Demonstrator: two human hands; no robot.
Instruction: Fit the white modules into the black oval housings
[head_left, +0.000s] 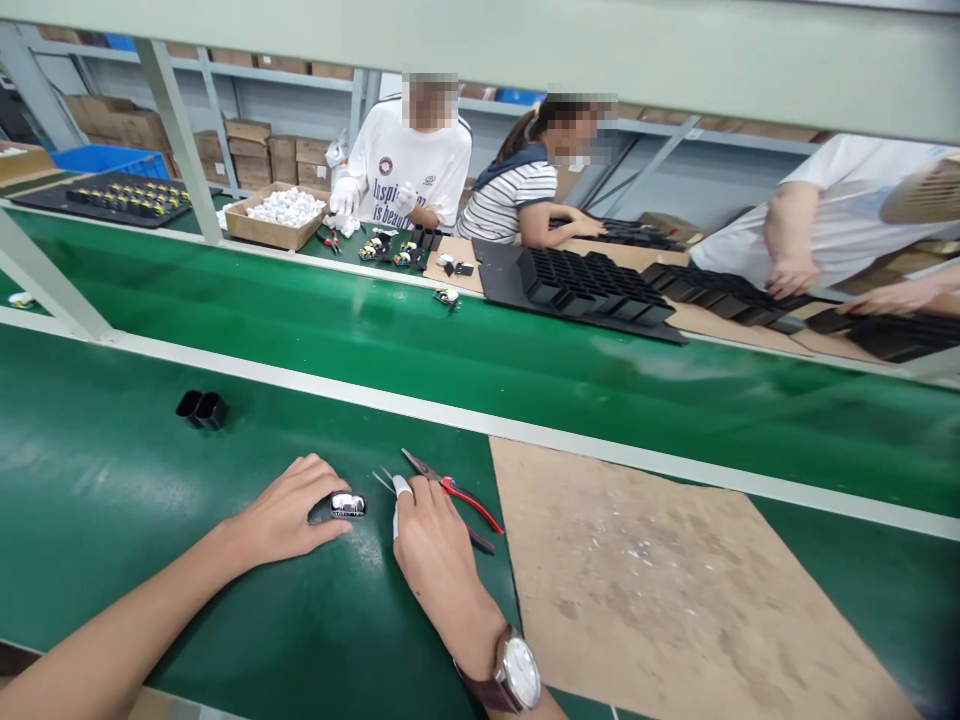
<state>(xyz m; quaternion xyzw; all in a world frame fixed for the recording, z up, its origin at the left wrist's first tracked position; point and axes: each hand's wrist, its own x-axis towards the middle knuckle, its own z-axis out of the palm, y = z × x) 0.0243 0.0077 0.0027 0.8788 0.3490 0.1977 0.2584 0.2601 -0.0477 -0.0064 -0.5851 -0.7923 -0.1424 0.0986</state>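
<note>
Head view: black case point(348, 505) within left hand's point(300, 510) grip

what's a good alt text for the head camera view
Bare left hand steadies a small black case on a green bench; the right hand holds thin tweezers beside red-handled pliers. Coworkers sit across a green channel.

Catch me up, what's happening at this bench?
The left hand holds a small black case with a shiny top, and the right hand holds tweezers close by. Red-handled pliers lie beside the right hand. Two more black cases stand together off to the left. Three other people are at the far side.
</note>
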